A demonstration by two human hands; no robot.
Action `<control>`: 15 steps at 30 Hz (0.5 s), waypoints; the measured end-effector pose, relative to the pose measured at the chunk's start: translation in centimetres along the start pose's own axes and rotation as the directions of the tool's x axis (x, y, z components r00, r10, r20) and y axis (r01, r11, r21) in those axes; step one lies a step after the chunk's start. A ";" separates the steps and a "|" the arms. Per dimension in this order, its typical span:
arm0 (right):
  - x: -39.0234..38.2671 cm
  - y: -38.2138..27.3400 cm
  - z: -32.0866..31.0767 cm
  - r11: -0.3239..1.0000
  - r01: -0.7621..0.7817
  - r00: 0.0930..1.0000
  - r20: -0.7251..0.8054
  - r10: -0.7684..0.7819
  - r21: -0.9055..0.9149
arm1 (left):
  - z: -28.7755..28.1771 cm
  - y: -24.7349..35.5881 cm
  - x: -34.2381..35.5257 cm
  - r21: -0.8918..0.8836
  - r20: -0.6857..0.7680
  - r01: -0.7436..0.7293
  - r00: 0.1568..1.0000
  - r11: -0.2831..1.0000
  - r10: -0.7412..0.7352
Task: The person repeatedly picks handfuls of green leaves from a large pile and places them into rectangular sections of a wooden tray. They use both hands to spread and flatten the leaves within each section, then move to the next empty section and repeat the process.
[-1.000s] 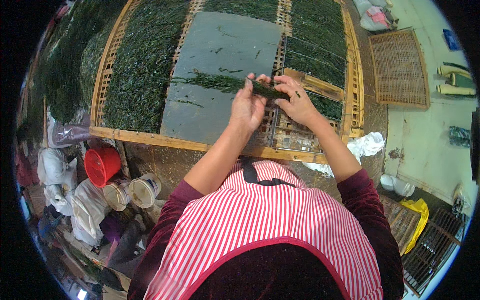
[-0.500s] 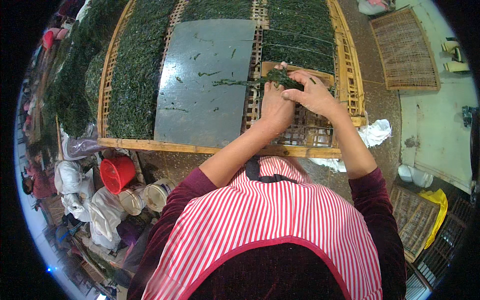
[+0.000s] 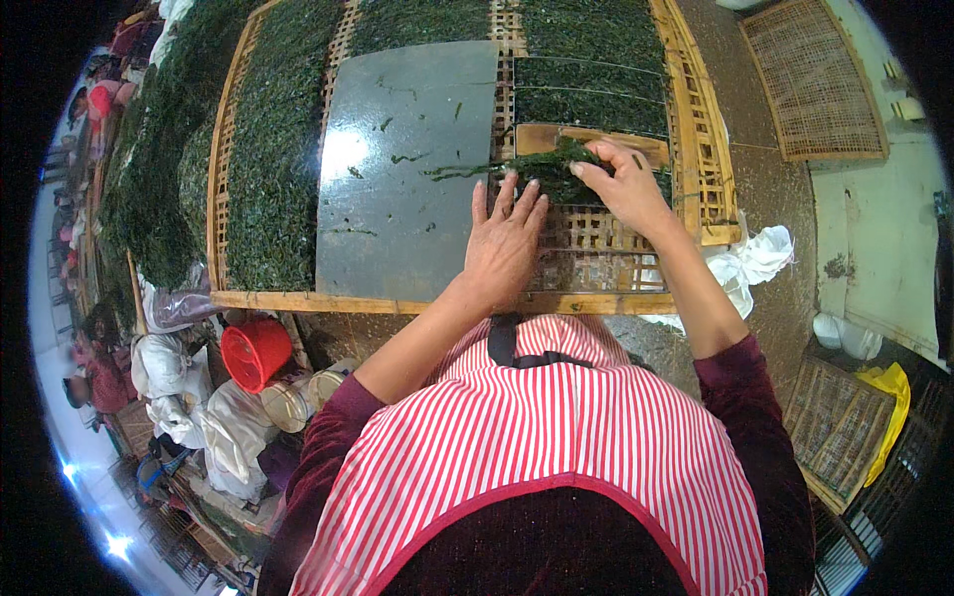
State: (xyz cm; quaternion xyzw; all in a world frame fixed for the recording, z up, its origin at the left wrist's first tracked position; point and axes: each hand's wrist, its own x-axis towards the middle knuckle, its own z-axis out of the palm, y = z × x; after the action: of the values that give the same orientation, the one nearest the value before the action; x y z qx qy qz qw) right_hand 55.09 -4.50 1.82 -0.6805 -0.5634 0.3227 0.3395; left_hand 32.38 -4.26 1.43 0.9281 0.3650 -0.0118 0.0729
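Since half a second back, your left hand (image 3: 505,246) dropped flat, fingers spread, onto the bamboo lattice drying rack (image 3: 596,243) just below the dark green seaweed clump (image 3: 553,171). Your right hand (image 3: 628,184) stayed on that clump, fingers loosely curled over it beside the small wooden frame (image 3: 542,138).

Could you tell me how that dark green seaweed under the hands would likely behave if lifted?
The seaweed would probably hang limp: loose strands trail sideways from it. It looks wet, so likely slippery and clingy. The right hand pinches it, the left hand lies flat.
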 end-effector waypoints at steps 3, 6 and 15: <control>-1.9 1.6 -1.6 0.985 0.127 0.986 -0.090 -0.137 -0.116 | 0.8 -1.0 0.3 -0.085 0.018 0.008 1.000 0.996 -0.006; -4.0 3.8 -3.4 0.948 -0.161 0.960 -0.268 0.086 -0.273 | 0.9 -1.5 0.5 -0.125 0.056 0.043 0.998 0.991 -0.036; -3.6 1.8 0.8 0.991 -0.034 0.982 -0.189 0.009 -0.129 | -1.2 -0.7 1.9 -0.034 0.130 0.015 0.991 0.999 -0.010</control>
State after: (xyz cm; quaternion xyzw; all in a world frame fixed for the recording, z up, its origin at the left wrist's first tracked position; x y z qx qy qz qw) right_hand 54.85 -8.19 0.12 -0.7348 -0.5416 0.2228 0.3422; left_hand 33.30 -2.29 2.39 0.9216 0.3654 -0.0663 0.1125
